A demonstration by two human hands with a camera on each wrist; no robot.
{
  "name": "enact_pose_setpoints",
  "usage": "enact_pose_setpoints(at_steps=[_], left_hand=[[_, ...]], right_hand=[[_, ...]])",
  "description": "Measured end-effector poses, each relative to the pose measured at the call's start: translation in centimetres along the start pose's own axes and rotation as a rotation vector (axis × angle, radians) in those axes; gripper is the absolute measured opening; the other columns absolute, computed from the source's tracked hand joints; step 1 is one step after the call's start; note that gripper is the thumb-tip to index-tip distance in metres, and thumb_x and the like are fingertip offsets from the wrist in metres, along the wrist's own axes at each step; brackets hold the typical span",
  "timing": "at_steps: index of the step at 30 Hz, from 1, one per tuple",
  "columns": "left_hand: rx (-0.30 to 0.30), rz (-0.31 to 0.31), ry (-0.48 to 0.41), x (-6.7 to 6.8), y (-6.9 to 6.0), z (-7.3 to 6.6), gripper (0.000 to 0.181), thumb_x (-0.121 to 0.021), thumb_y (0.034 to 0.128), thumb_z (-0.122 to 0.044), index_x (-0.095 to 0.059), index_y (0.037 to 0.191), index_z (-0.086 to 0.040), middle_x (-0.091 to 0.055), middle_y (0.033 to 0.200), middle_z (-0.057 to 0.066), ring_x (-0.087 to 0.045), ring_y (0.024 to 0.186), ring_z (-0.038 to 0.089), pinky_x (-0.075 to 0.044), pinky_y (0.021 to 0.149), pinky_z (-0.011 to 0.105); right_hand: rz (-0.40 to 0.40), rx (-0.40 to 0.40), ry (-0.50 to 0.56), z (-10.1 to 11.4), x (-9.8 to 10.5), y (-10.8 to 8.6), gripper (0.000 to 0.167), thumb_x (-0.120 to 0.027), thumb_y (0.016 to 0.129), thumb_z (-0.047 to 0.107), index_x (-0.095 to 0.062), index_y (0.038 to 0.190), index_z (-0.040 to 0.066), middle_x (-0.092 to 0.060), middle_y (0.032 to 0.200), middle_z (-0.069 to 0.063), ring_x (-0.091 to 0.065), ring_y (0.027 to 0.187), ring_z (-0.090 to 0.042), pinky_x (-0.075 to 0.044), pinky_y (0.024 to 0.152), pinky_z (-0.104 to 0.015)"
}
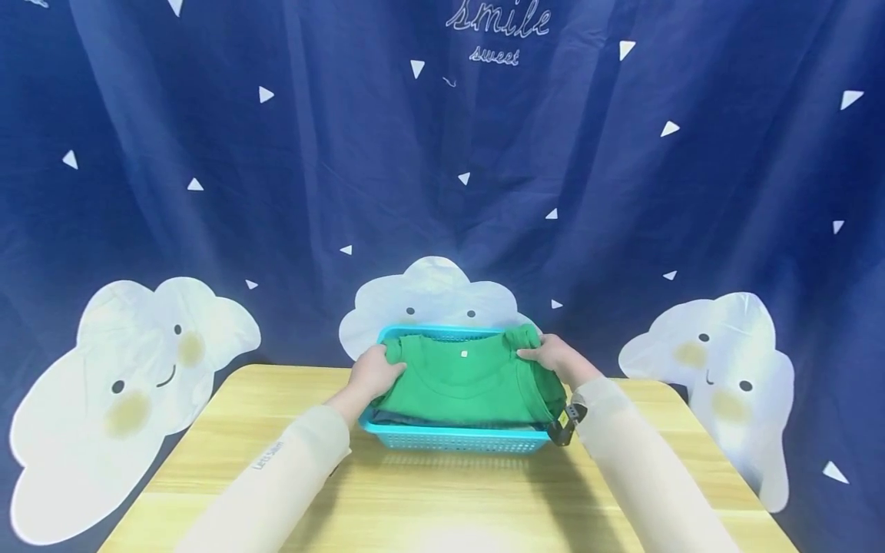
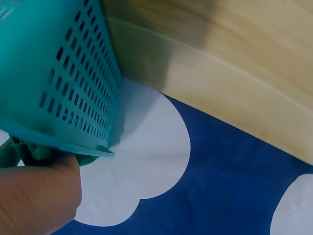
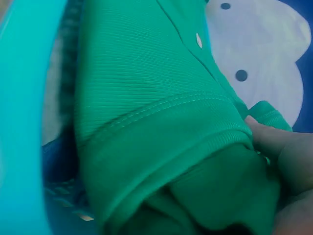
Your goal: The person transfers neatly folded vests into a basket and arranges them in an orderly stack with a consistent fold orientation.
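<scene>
A green shirt (image 1: 456, 384) with a small white neck label lies spread over the top of a turquoise plastic basket (image 1: 456, 439). My left hand (image 1: 376, 372) pinches the shirt at its left shoulder, by the basket's rim; in the left wrist view that hand (image 2: 39, 196) is partly cut off. At the opposite shoulder, my right hand (image 1: 558, 357) grips the cloth, thumb on top, as the right wrist view shows with the hand (image 3: 293, 159) at a folded, stitched edge. Dark cloth (image 3: 61, 161) shows beneath the shirt inside the basket.
The basket stands toward the back of a light wooden table (image 1: 442, 491). Behind the table hangs a dark blue curtain (image 1: 442, 192) with white clouds and triangles. A black device (image 1: 567, 425) is strapped at the right wrist.
</scene>
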State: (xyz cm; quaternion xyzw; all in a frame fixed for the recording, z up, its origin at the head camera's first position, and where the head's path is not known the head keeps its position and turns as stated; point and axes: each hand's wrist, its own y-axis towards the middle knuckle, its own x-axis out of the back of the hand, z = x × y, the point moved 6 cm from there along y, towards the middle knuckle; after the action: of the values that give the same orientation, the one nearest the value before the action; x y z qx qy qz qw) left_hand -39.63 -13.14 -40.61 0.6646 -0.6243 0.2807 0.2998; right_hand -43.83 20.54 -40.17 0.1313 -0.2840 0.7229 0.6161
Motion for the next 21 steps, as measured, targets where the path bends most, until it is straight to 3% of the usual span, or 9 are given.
enact_pose_setpoints(at_steps=[4, 7, 10, 13, 15, 17, 21], left_hand=[[-0.024, -0.037, 0.078, -0.4, -0.2, -0.2, 0.053, -0.067, 0.0954, -0.025, -0.054, 0.133, 0.01, -0.062, 0.126, 0.027, -0.061, 0.114, 0.043, -0.052, 0.095, 0.053], [-0.037, -0.062, 0.118, -0.6, -0.4, -0.1, 0.039, -0.07, 0.093, -0.024, -0.061, 0.118, 0.005, -0.069, 0.108, 0.02, -0.066, 0.096, 0.036, -0.056, 0.081, 0.049], [-0.041, -0.083, 0.133, -0.7, -0.5, 0.0, 0.022, -0.071, 0.0916, -0.02, -0.062, 0.1, -0.002, -0.066, 0.089, 0.012, -0.062, 0.079, 0.028, -0.054, 0.069, 0.044], [-0.04, -0.096, 0.141, -0.8, -0.6, 0.2, 0.017, -0.07, 0.0916, -0.017, -0.057, 0.089, -0.007, -0.059, 0.078, 0.007, -0.053, 0.07, 0.024, -0.049, 0.062, 0.039], [-0.043, -0.104, 0.145, -0.7, -0.7, 0.2, 0.017, -0.07, 0.0915, -0.016, -0.056, 0.085, -0.008, -0.057, 0.074, 0.006, -0.051, 0.067, 0.022, -0.047, 0.059, 0.037], [-0.046, -0.118, 0.157, -0.7, -0.8, 0.2, 0.017, -0.069, 0.0911, -0.014, -0.055, 0.082, -0.009, -0.055, 0.071, 0.005, -0.05, 0.065, 0.021, -0.045, 0.056, 0.035], [-0.043, -0.147, 0.177, -0.4, -0.8, 0.2, 0.026, -0.066, 0.09, -0.011, -0.046, 0.073, -0.012, -0.042, 0.064, 0.002, -0.043, 0.059, 0.02, -0.037, 0.05, 0.032]], right_hand=[[-0.069, 0.027, -0.129, -0.1, 0.1, 0.1, 0.072, -0.061, 0.101, 0.017, -0.02, 0.152, -0.014, -0.027, 0.155, -0.033, -0.031, 0.142, -0.047, -0.032, 0.114, -0.056], [-0.129, 0.056, -0.252, -0.1, 0.2, 0.0, 0.066, -0.063, 0.099, 0.015, -0.031, 0.147, -0.015, -0.033, 0.152, -0.034, -0.034, 0.14, -0.047, -0.034, 0.113, -0.056], [-0.197, 0.096, -0.344, 0.1, 0.4, -0.5, 0.046, -0.068, 0.095, 0.012, -0.051, 0.13, -0.012, -0.051, 0.137, -0.032, -0.053, 0.121, -0.042, -0.046, 0.102, -0.053], [-0.239, 0.105, -0.37, 0.0, 0.5, -0.8, 0.024, -0.071, 0.092, 0.011, -0.054, 0.099, -0.004, -0.057, 0.101, -0.02, -0.053, 0.089, -0.031, -0.048, 0.078, -0.044], [-0.255, 0.105, -0.361, -0.1, 0.6, -0.9, 0.03, -0.072, 0.091, 0.011, -0.044, 0.083, 0.004, -0.044, 0.08, -0.009, -0.044, 0.073, -0.025, -0.041, 0.066, -0.039], [-0.271, 0.102, -0.35, -0.2, 0.8, -1.0, 0.04, -0.074, 0.09, 0.012, -0.036, 0.076, 0.01, -0.029, 0.072, -0.002, -0.035, 0.066, -0.02, -0.034, 0.06, -0.035], [-0.309, 0.118, -0.352, -0.1, 1.4, -1.5, 0.047, -0.077, 0.086, 0.013, -0.034, 0.067, 0.014, -0.024, 0.063, 0.003, -0.03, 0.058, -0.016, -0.032, 0.056, -0.032]])
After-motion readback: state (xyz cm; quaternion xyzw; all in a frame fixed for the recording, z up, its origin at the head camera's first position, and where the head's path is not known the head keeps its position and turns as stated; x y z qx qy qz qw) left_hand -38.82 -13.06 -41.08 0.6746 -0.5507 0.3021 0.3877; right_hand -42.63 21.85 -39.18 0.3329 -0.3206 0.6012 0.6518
